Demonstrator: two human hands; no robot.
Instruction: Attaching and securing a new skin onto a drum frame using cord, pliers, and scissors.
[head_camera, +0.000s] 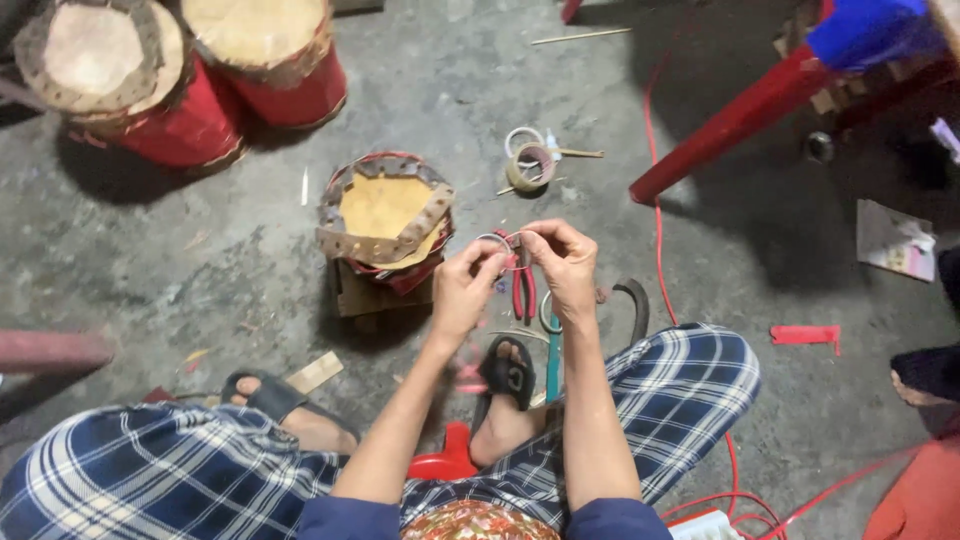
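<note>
Rough grey concrete floor (200, 240) with scraps and stains, slanted red wooden furniture leg (730, 125) at upper right, dark shadow under it, red cable (657, 210) across the floor, dim uneven light

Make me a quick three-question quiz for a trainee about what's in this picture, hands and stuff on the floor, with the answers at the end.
1. True or false: both hands pinch the same thin wire loop.
2. Which lies on the floor just below the hands? A) a hammer B) red-handled pliers C) a saw
3. How many finished red drums stand at the upper left?

Key
1. True: the left hand and right hand meet at the loop, above the floor.
2. B. They lie near the sandalled foot, right of the small unfinished drum on its wooden block.
3. Two, side by side.
</note>
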